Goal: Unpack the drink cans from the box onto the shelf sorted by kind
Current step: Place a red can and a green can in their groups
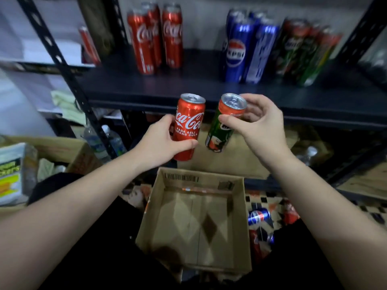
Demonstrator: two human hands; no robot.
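Note:
My left hand (160, 139) grips a red Coca-Cola can (189, 120), held upright just below the shelf edge. Beside it, my right hand (257, 124) holds a green and orange can (222, 126) by its upper part, tilted. Both cans hang above the open cardboard box (238, 208), whose inside shows no cans. On the dark shelf (199, 84) stand three groups: red Coca-Cola cans (155, 38) on the left, blue Pepsi cans (249, 49) in the middle, green cans (303, 51) on the right.
A black perforated upright (60, 59) runs down the shelf's left side. Water bottles (104, 141) and another cardboard box (69, 151) sit lower left. Several Pepsi and red cans (259, 216) lie on the patterned floor right of the box. A yellow-green pack (10, 172) is at far left.

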